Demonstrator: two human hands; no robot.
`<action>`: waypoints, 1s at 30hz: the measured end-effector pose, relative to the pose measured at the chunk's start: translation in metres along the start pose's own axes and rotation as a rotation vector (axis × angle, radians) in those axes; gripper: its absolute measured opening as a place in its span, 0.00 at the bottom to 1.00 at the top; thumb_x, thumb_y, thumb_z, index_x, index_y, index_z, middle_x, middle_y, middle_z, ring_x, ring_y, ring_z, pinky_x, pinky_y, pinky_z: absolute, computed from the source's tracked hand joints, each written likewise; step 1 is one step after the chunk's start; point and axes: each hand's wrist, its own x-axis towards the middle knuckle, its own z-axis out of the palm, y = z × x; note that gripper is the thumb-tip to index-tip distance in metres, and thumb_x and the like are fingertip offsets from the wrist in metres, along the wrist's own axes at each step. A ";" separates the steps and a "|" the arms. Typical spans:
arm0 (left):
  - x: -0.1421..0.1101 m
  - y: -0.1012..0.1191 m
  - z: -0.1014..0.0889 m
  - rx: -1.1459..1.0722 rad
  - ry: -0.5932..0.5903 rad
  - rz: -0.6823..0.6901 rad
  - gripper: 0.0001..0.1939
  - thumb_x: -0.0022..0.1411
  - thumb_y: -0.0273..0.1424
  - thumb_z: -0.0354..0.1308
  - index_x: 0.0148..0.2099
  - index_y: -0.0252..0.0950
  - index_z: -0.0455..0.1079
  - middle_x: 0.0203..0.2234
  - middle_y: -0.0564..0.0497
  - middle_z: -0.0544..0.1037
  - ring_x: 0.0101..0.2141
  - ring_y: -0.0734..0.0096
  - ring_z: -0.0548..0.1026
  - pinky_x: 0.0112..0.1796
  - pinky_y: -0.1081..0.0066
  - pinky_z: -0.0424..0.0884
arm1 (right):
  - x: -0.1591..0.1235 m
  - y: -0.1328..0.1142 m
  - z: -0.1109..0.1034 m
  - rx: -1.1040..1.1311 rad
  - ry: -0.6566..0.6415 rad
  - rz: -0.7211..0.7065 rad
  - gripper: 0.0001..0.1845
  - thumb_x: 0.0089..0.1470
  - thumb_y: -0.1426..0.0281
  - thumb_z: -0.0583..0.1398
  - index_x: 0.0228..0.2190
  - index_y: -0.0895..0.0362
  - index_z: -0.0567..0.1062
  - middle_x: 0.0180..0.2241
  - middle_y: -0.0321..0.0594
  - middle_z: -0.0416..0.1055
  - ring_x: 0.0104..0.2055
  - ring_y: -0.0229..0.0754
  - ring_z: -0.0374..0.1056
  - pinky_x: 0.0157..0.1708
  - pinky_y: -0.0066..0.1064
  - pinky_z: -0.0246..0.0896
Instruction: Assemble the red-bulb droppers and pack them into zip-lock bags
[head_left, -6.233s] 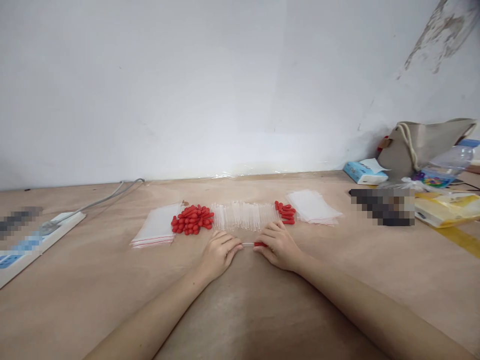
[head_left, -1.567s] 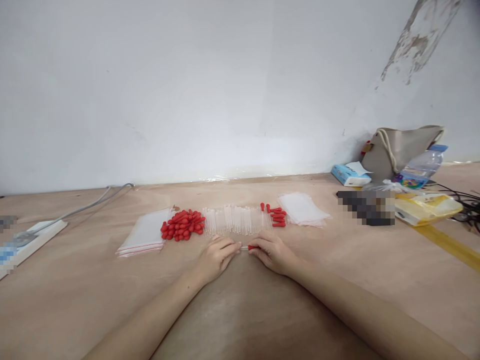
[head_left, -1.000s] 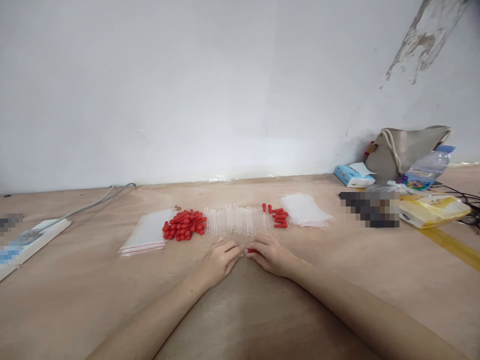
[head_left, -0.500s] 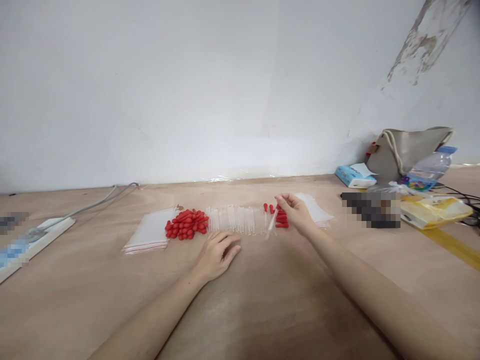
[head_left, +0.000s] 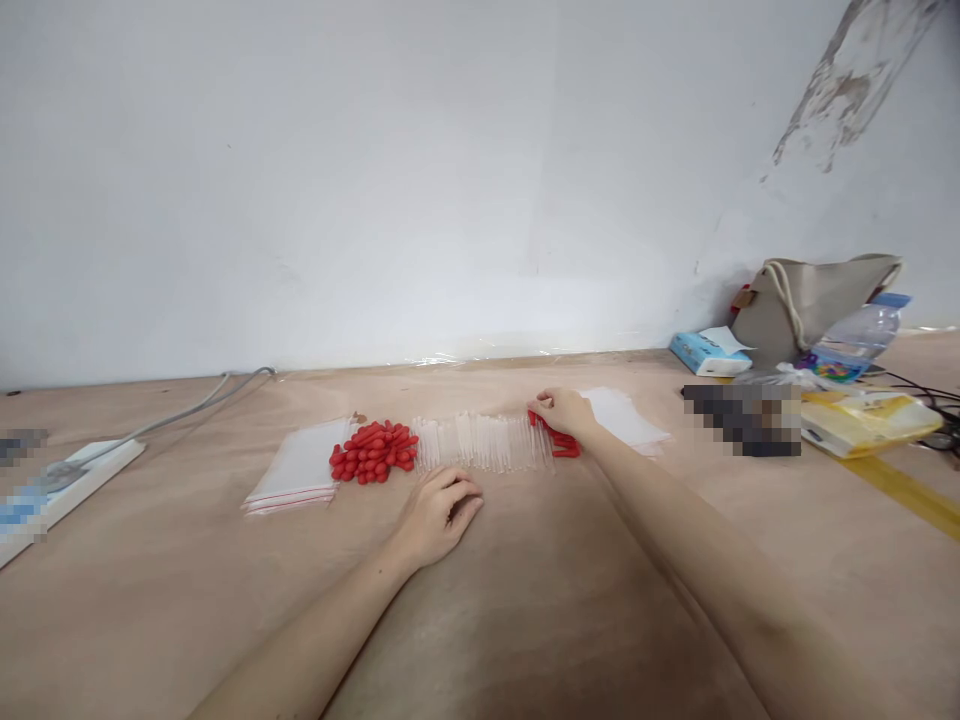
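My left hand [head_left: 441, 515] rests on the table, fingers loosely bent and thumb apart, holding nothing. It lies just in front of a row of clear dropper tubes [head_left: 472, 442]. At the right end of that row, my right hand [head_left: 564, 412] is closed in a pinch at the red bulb of a dropper [head_left: 541, 440], whose clear tube points toward me; my fingers partly hide it. Beside it, several red bulbs [head_left: 566, 452] lie under and near my right hand. A heap of loose red rubber bulbs [head_left: 373, 452] sits left of the tubes.
Stacked clear zip bags [head_left: 295, 470] lie at the left, and more bags [head_left: 626, 418] at the right. A power strip [head_left: 97, 465] with a grey cable is far left. A tissue pack [head_left: 709, 352], grey bag [head_left: 817, 310], plastic bottle [head_left: 862, 335] and yellow pack [head_left: 870, 420] stand right.
My right hand has moved slightly left and lowered the dropper from a raised, slanted position to the right end of the row. My left hand has barely moved.
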 end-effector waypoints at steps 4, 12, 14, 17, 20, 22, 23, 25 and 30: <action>0.001 0.001 -0.001 0.007 0.001 -0.001 0.09 0.60 0.30 0.49 0.37 0.37 0.70 0.32 0.50 0.72 0.34 0.69 0.69 0.37 0.67 0.65 | -0.016 0.014 -0.020 -0.001 -0.044 -0.050 0.15 0.47 0.59 0.56 0.31 0.56 0.74 0.28 0.38 0.72 0.29 0.37 0.65 0.27 0.26 0.54; 0.002 0.002 -0.001 0.015 -0.019 0.008 0.09 0.60 0.30 0.49 0.38 0.38 0.70 0.32 0.50 0.72 0.35 0.69 0.69 0.38 0.67 0.64 | -0.042 0.046 -0.032 -0.090 -0.049 -0.404 0.09 0.46 0.64 0.58 0.28 0.54 0.77 0.29 0.39 0.71 0.32 0.39 0.64 0.33 0.28 0.55; 0.002 0.003 -0.001 0.033 -0.016 0.015 0.09 0.60 0.30 0.49 0.38 0.38 0.70 0.32 0.50 0.72 0.35 0.68 0.68 0.37 0.67 0.63 | -0.042 0.048 -0.030 -0.128 -0.030 -0.425 0.09 0.47 0.66 0.58 0.27 0.54 0.77 0.30 0.39 0.70 0.34 0.40 0.63 0.35 0.29 0.54; 0.002 0.002 -0.002 0.190 0.136 -0.074 0.09 0.59 0.33 0.50 0.35 0.39 0.71 0.32 0.49 0.71 0.35 0.65 0.67 0.38 0.63 0.61 | -0.044 0.044 -0.031 -0.188 -0.019 -0.439 0.08 0.48 0.67 0.57 0.26 0.55 0.76 0.30 0.40 0.71 0.36 0.41 0.63 0.37 0.30 0.53; 0.009 -0.004 -0.009 0.407 0.335 -0.276 0.10 0.57 0.36 0.52 0.31 0.39 0.72 0.33 0.47 0.69 0.37 0.61 0.64 0.39 0.60 0.58 | -0.047 0.038 -0.035 -0.217 -0.003 -0.423 0.08 0.49 0.68 0.56 0.26 0.55 0.74 0.31 0.39 0.71 0.37 0.41 0.62 0.37 0.30 0.52; 0.017 -0.009 -0.013 0.479 0.332 -0.368 0.09 0.55 0.36 0.54 0.30 0.39 0.72 0.36 0.47 0.68 0.39 0.59 0.63 0.39 0.60 0.57 | -0.047 0.035 -0.037 -0.222 -0.009 -0.403 0.08 0.50 0.68 0.55 0.28 0.54 0.74 0.30 0.38 0.72 0.37 0.41 0.63 0.37 0.30 0.51; 0.022 -0.012 -0.015 0.495 0.304 -0.399 0.08 0.54 0.36 0.54 0.30 0.39 0.71 0.37 0.47 0.68 0.40 0.58 0.63 0.39 0.60 0.57 | -0.048 0.035 -0.037 -0.225 -0.019 -0.393 0.08 0.50 0.68 0.54 0.27 0.54 0.73 0.30 0.37 0.72 0.36 0.41 0.64 0.36 0.30 0.51; 0.033 -0.017 -0.014 0.505 0.247 -0.454 0.09 0.54 0.37 0.53 0.30 0.40 0.71 0.39 0.46 0.67 0.43 0.56 0.61 0.40 0.60 0.57 | -0.047 0.035 -0.036 -0.225 -0.036 -0.378 0.08 0.51 0.68 0.53 0.27 0.54 0.73 0.29 0.36 0.72 0.34 0.40 0.65 0.36 0.30 0.51; 0.064 -0.024 -0.001 0.515 0.184 -0.596 0.14 0.53 0.42 0.51 0.30 0.39 0.72 0.42 0.45 0.66 0.45 0.54 0.60 0.44 0.57 0.54 | -0.043 0.044 -0.027 -0.112 -0.022 -0.355 0.07 0.50 0.69 0.53 0.27 0.55 0.71 0.28 0.36 0.72 0.29 0.37 0.65 0.31 0.27 0.53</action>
